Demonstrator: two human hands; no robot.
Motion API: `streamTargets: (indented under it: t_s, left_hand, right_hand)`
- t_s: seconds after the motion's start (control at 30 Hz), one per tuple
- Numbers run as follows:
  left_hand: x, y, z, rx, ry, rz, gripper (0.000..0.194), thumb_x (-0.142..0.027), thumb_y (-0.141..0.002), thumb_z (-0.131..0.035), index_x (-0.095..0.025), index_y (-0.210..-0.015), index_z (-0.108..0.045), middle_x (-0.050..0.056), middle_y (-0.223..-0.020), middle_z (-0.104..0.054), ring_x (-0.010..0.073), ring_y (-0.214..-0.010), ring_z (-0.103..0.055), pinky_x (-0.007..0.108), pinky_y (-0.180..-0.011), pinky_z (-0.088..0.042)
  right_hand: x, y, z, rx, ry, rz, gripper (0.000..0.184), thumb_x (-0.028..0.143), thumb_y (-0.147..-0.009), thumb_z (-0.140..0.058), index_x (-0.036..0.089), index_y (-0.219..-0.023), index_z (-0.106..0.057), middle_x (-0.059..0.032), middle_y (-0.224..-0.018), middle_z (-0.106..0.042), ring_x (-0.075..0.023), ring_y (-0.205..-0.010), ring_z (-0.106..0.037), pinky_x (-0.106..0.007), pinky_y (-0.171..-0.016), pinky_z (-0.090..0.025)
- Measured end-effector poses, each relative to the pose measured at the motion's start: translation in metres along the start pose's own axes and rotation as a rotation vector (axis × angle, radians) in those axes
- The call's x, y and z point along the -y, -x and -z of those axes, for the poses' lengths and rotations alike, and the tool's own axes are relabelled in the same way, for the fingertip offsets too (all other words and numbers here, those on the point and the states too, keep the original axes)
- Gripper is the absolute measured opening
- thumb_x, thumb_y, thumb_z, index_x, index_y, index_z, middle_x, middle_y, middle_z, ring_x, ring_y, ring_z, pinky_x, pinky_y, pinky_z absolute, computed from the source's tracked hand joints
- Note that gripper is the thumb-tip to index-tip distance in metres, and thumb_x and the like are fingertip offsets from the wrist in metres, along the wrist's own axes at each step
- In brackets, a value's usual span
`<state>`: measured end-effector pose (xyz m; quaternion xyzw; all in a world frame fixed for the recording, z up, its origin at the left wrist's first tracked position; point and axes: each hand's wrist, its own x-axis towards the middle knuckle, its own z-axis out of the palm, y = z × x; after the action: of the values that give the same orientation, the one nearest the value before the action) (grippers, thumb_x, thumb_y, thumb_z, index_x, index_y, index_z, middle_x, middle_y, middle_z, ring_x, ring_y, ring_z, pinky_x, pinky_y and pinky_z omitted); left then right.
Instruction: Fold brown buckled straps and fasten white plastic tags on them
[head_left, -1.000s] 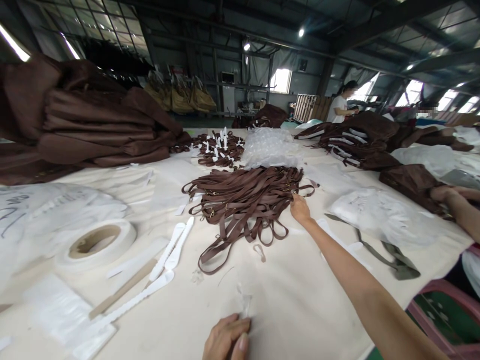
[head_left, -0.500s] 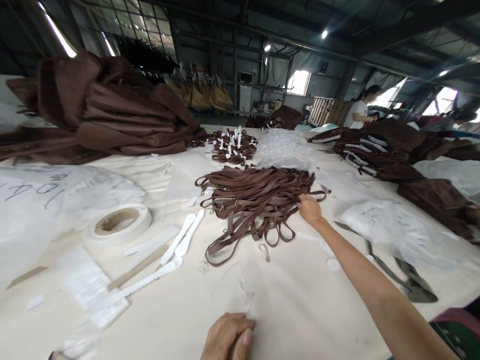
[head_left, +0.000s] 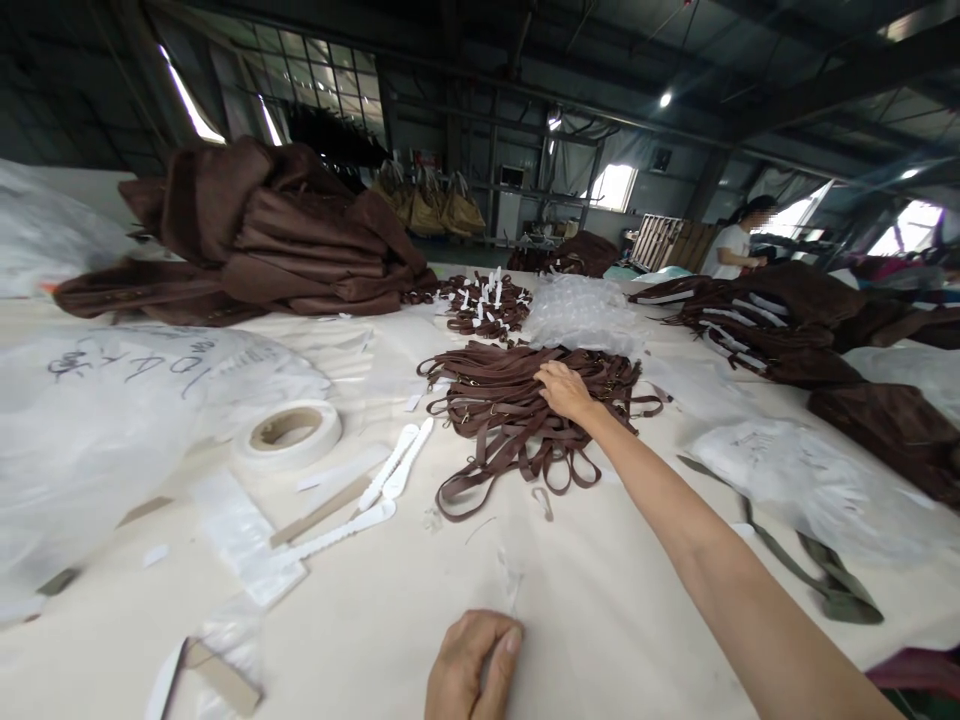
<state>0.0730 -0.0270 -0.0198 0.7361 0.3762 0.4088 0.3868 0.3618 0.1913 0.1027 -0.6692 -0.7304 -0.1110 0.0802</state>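
The right arm comes in from the lower right corner and reaches up and to the left over the worktop [head_left: 615, 610], nearly straight at the elbow. Its forearm slants across the pale surface, and the right hand [head_left: 564, 392] lies palm down on the heap of brown straps [head_left: 487, 390], toward the right of its middle. The fingers point left and bend a little over the upper layers; whether they grip a strap cannot be told.

The heap lies in the middle of the worktop, its metal clips showing among the bands and several loops spilling toward the near side. Just below these loops is a small pale loop [head_left: 543, 503].

The left hand [head_left: 476, 665] is low at the near edge of view, back upward, fingers curled inward and thumb alongside the bent index finger. A clear plastic scrap [head_left: 510, 575] reaches to its fingertips; whether it is pinched there is unclear.

Left of the heap are notched white strips [head_left: 409, 460] and a white roll [head_left: 327, 440]. Bubble wrap [head_left: 581, 312] sits just behind the straps, and a clear bag [head_left: 787, 470] lies to the right, beyond the forearm.
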Motion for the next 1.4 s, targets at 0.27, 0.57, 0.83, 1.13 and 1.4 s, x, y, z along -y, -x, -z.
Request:
streamTargets:
  t_s: [0.27,0.57,0.83,1.13,1.4]
  left_hand:
    - [-0.004,0.002,-0.004,-0.017,0.004,0.05,0.038,-0.049,-0.097,-0.047,-0.024,-0.081,-0.071,0.005,-0.077,-0.069,0.0209,-0.077,-0.065,0.03,-0.074,-0.051]
    - [-0.012,-0.065,0.034,-0.009,0.119,0.107,0.032,-0.046,-0.093,-0.051,-0.021,-0.081,-0.068,0.002,-0.08,-0.073,0.0201,-0.081,-0.067,0.029,-0.077,-0.052]
    - [-0.011,-0.205,0.077,-0.215,-0.119,0.042,0.033,-0.041,-0.097,-0.054,-0.012,-0.107,-0.066,0.004,-0.103,-0.068,0.0193,-0.089,-0.067,0.035,-0.08,-0.057]
    - [-0.01,-0.251,0.062,-0.096,-0.179,0.051,0.039,-0.039,-0.097,-0.056,-0.014,-0.126,-0.058,0.01,-0.128,-0.058,0.0218,-0.106,-0.063,0.042,-0.093,-0.054]
    - [-0.046,-0.254,0.083,0.067,-0.166,0.056,0.034,-0.039,-0.094,-0.06,-0.016,-0.119,-0.061,0.009,-0.119,-0.064,0.0219,-0.101,-0.064,0.042,-0.087,-0.056]
  right_hand:
    - [0.009,0.024,0.015,0.082,0.029,0.209,0.023,0.02,-0.1,-0.048,0.015,-0.093,-0.069,-0.0113,-0.106,-0.067,-0.0203,-0.105,-0.056,-0.032,-0.1,-0.035]
    - [0.044,0.079,0.014,0.038,-0.061,0.291,0.021,0.018,-0.1,-0.045,0.017,-0.105,-0.065,-0.0089,-0.1,-0.069,-0.0211,-0.098,-0.06,-0.032,-0.09,-0.041]
    - [0.09,0.239,-0.058,-0.106,-0.437,0.324,0.027,0.013,-0.096,-0.04,0.025,-0.102,-0.063,-0.0063,-0.11,-0.07,-0.0219,-0.104,-0.065,-0.04,-0.095,-0.051]
    - [0.083,0.269,-0.086,-0.192,-0.37,0.219,0.03,0.009,-0.088,-0.049,0.027,-0.107,-0.063,-0.0053,-0.115,-0.071,-0.023,-0.107,-0.067,-0.038,-0.095,-0.056]
    - [0.096,0.265,-0.068,-0.237,-0.554,0.107,0.028,0.006,-0.092,-0.044,0.022,-0.102,-0.064,-0.0059,-0.109,-0.07,-0.021,-0.1,-0.064,-0.036,-0.089,-0.052]
